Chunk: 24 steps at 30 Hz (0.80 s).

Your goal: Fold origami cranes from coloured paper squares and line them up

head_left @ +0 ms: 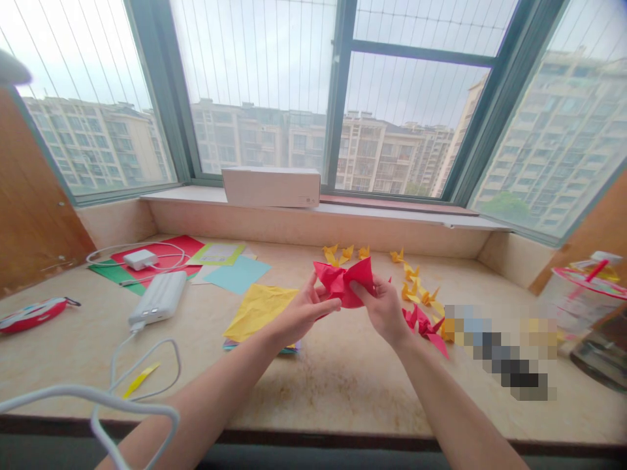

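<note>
A partly folded sheet of red origami paper [350, 281] is held up between both hands over the middle of the counter. My left hand [316, 301] grips its left side, thumb in front. On the right side, my right hand [382, 300] pinches it with the thumb pressed on the front. Beyond and to the right, several yellow paper cranes [411, 290] stand in a curved row. Red paper cranes [425, 326] lie just right of my right wrist. Left of my left hand sits a stack of paper with a creased yellow sheet [262, 310] on top.
Coloured sheets [238, 273], a white power bank [159, 300], a charger [140, 259] and a looping white cable [142, 408] occupy the left. A red pouch [36, 314] lies far left. A white box [272, 187] stands on the sill. At right are a plastic cup [582, 300] and a blurred patch.
</note>
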Tool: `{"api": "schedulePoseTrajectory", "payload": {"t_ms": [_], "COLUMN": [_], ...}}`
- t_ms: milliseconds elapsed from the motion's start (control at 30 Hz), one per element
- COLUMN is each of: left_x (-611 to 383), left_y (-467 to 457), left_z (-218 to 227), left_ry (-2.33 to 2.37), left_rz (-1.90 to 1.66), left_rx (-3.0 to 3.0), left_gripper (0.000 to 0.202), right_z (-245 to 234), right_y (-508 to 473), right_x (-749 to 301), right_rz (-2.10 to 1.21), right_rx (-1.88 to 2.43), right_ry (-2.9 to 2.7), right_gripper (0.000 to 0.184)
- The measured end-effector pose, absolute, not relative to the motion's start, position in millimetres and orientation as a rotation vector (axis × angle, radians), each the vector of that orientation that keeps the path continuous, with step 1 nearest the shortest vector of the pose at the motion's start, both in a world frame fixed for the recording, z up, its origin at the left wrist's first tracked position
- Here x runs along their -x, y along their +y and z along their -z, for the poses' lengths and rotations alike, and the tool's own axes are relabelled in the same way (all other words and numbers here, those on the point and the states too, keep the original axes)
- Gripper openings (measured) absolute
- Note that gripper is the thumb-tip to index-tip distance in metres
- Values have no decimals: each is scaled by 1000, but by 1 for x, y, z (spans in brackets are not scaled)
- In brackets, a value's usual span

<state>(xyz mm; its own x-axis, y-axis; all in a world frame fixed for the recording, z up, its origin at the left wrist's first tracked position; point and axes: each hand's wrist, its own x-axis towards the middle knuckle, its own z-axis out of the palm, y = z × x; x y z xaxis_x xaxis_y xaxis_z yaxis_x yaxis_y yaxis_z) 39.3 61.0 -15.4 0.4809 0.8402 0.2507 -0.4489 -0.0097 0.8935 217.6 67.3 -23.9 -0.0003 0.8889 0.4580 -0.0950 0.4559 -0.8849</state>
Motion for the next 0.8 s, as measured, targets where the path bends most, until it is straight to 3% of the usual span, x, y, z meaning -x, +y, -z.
{"api": "schedulePoseTrajectory", "payload": {"t_ms": [300, 500, 800], "left_x": [-40, -41, -43], "left_y": [66, 72, 71], "left_z": [20, 28, 23], "left_ry": [519, 647, 591], "left_rz": [-1049, -999, -1173], "left_rx": [-1176, -1203, -1232], "left_gripper": [75, 96, 70], "right_z": [26, 25, 17], "right_y": [67, 69, 70], "right_x": [-218, -217, -219], "right_rz": [-714, -928, -1149], "right_rx": [984, 877, 765], "right_ry": [-1310, -1197, -964], "right_gripper": [34, 33, 39]}}
